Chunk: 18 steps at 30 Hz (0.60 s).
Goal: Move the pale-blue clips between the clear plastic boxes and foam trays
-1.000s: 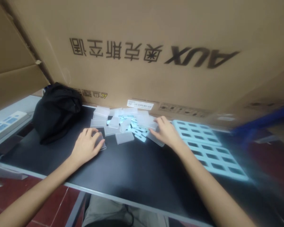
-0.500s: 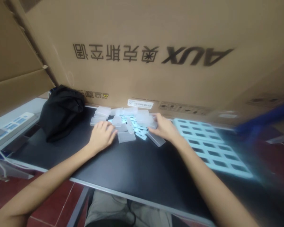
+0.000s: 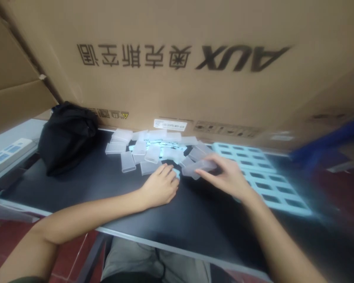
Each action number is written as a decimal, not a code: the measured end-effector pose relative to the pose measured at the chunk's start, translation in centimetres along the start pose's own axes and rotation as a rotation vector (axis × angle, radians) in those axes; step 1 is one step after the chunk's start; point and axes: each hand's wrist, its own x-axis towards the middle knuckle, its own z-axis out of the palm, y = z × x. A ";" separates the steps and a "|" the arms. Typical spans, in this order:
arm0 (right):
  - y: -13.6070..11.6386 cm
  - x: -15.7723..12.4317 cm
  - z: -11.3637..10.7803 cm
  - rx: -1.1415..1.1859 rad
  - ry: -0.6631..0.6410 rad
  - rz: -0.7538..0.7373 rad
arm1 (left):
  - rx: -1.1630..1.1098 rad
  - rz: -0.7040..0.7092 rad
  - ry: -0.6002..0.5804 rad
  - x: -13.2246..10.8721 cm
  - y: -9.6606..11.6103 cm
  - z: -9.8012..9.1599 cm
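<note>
My right hand [image 3: 228, 177] grips a translucent plastic box [image 3: 196, 169] between thumb and fingers, at the right edge of a pile. My left hand [image 3: 162, 185] rests low over the black tabletop with its fingers curled together. A small light-blue plastic piece [image 3: 176, 173] pokes out at its fingertips; the fingers hide the rest. Behind both hands lies the pile of frosted, flat rectangular boxes, among them one [image 3: 128, 162] standing apart at the left. Thin light-blue pieces [image 3: 156, 144] are mixed in between the boxes.
Two light-blue trays with rectangular openings [image 3: 264, 173] lie right of the pile, beside my right forearm. A black cloth bag [image 3: 66, 137] sits at the left. A large cardboard box [image 3: 153, 90] walls off the back. A white power strip [image 3: 10, 153] is far left.
My left hand has moved right and nearer, from the pile's left side to the small light-blue piece. My right hand has drawn a box toward me. Several boxes have shifted and spread.
</note>
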 end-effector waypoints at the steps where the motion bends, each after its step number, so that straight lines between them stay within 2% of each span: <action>1: -0.2 -0.6 0.1 0.025 -0.056 0.002 | -0.024 0.024 0.010 -0.4 0.2 -0.3; 3: -0.1 -1.5 0.5 0.049 -0.161 0.003 | -0.081 0.056 0.016 -1.0 0.5 -0.7; 5: 0.3 -2.0 0.8 0.026 -0.204 0.019 | -0.148 0.057 -0.007 -1.3 0.6 -0.9; 9: 0.5 -2.4 0.7 -0.080 -0.126 0.092 | -0.260 0.011 -0.084 -1.1 0.3 -0.8; 12: 0.0 -2.4 0.0 -0.137 -0.085 0.130 | -0.313 -0.040 -0.084 -0.9 0.1 -0.8; 18: -0.8 -2.4 -0.6 -0.164 -0.069 0.077 | -0.337 -0.016 -0.104 -1.1 0.0 -0.6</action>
